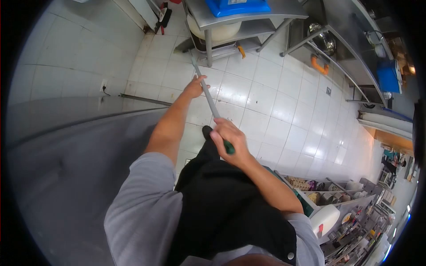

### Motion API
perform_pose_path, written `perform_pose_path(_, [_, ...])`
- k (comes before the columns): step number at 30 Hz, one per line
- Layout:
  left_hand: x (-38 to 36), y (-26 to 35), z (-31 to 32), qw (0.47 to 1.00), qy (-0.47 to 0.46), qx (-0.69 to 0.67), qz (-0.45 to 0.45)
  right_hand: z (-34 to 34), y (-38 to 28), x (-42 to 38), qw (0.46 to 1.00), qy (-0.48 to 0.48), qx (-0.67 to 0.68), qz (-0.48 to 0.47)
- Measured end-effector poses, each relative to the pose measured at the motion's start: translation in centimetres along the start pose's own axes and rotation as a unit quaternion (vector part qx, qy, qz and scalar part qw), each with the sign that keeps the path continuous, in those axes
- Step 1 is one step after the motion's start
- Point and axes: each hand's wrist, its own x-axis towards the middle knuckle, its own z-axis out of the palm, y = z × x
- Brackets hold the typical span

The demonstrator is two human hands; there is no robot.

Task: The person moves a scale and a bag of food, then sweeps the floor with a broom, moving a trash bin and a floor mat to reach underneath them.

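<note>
While our right hand point(230, 139) closes round the grey pole point(209, 99) and our left hand point(194, 88) loosely holds it, its tip point(191, 52) is near the steel table point(284, 11); work looks underway, but how much is left we cannot tell.

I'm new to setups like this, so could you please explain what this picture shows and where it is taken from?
There is no machine at work here: a person uses two bare hands, and the single picture comes from a camera worn on their head, looking forward and down. That is why you see their black apron and both arms from above. The right hand grips a long grey pole near its green end; the left hand is farther along it. The pole slants toward the foot of a metal table, which has a blue item on top. Below is a white tiled floor. The pole's far end is too unclear for me to identify.
</note>
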Motion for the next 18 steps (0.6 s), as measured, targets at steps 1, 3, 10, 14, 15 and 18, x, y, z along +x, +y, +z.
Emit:
perform_pose_path(1, [-1.0,0.7,1.6,1.0,-0.015,0.008,-0.005,-2.2,-2.8,-1.3,1.0,-0.014,-0.003,0.006])
perform_pose_path(3, [-4.1,1.3,5.4,0.999,-0.046,0.025,-0.016,-5.4,-7.3,-3.3,0.998,-0.052,0.012,0.04])
perform_pose_path(10, [-17.6,9.8,16.4,0.99,-0.123,-0.055,0.032,-14.1,-16.7,-10.5,0.993,-0.014,0.051,0.102])
perform_pose_path(14, [-23.6,17.7,20.8,0.976,-0.077,-0.022,0.2,-19.2,-20.8,-17.2,0.991,0.083,0.08,0.068])
perform_pose_path(15, [-24.1,19.5,21.0,0.982,-0.033,-0.01,0.185,-19.8,-21.2,-18.4,0.984,0.142,0.098,0.036])
perform_pose_path(18, [-23.5,23.7,14.2,0.989,-0.053,-0.094,0.1,-19.8,-21.4,-19.5,0.981,0.146,0.129,-0.02])
